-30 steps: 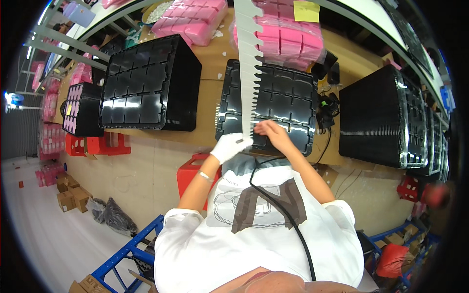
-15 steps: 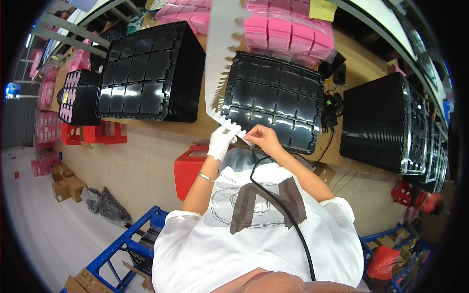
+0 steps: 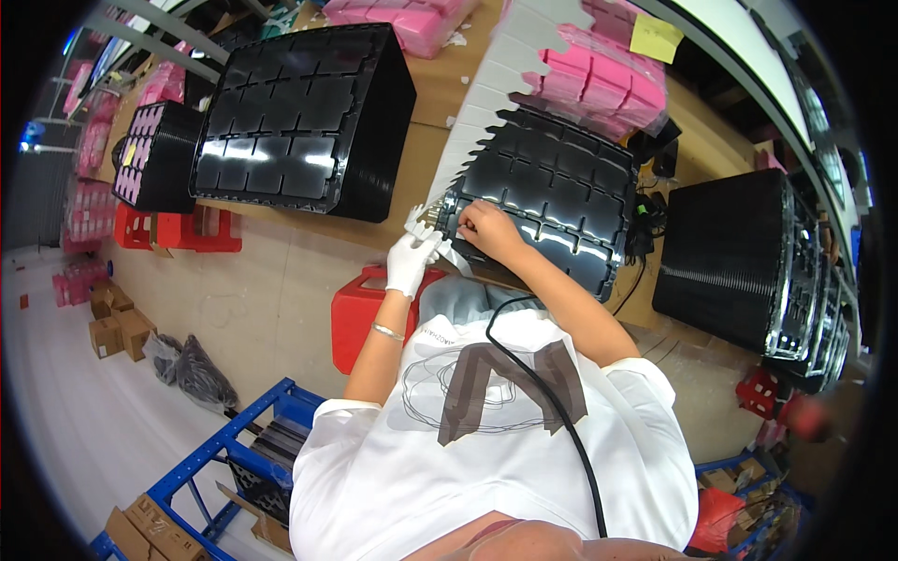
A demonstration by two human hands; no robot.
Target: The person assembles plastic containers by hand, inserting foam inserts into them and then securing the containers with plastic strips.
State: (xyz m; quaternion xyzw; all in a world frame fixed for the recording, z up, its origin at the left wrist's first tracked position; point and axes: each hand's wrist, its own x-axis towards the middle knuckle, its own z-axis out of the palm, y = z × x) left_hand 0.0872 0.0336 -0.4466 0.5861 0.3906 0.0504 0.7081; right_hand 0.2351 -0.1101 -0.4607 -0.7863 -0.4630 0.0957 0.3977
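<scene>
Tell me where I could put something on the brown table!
The brown tabletop has a mostly bare patch between the big left black stack and the white toothed strip. It's crowded around the middle black tray: pink packs behind, black cables on its right.

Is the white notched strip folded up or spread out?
Spread out: the white strip runs lengthwise from beside the gloved left hand up to the picture's top edge. Whether its lower end is creased, I cannot tell.
</scene>
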